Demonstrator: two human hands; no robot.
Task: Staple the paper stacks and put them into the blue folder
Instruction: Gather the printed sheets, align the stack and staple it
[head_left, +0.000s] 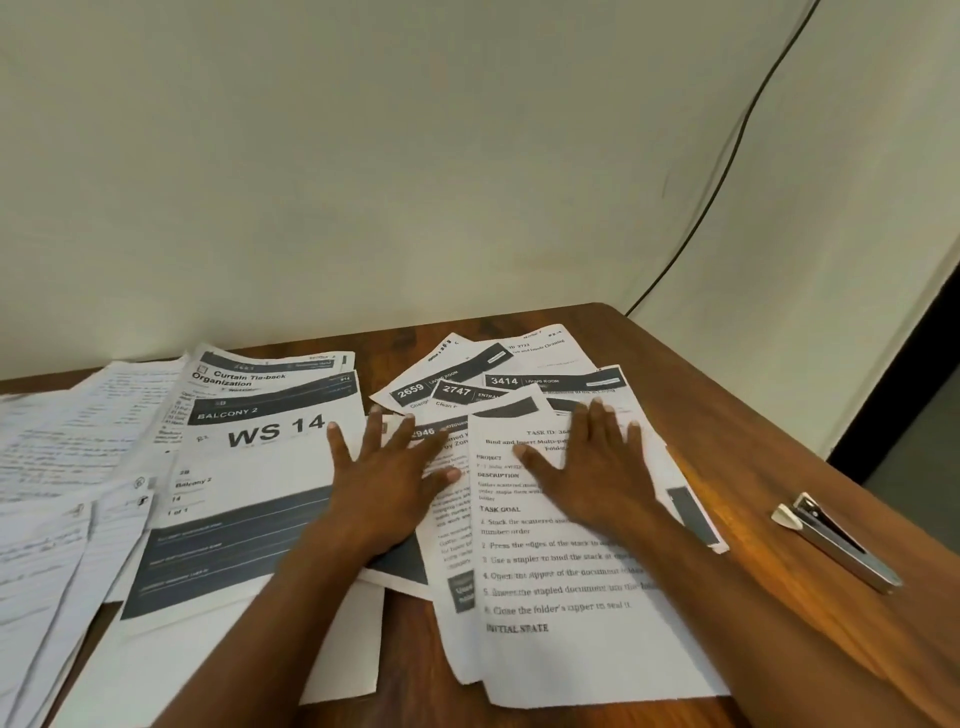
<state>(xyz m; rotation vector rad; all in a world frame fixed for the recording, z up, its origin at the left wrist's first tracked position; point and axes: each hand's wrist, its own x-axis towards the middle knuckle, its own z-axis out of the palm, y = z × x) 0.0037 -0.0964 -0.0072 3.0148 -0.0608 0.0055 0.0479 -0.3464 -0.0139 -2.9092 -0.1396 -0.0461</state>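
Your left hand (387, 475) and right hand (587, 462): both flat, fingers spread, pressing scattered printed sheets (561, 618); stapler (836, 540) on desk (753, 467), right.

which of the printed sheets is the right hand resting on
The right hand lies flat on the sheet listing TASK GOAL steps, the nearest page of the right-hand pile. The WS 14 sheet lies further left, beside the left hand.

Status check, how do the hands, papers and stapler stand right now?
Left hand, right hand flat on papers, no grip. Papers scattered, unstacked. Stapler untouched, right of papers. Folder not in view.
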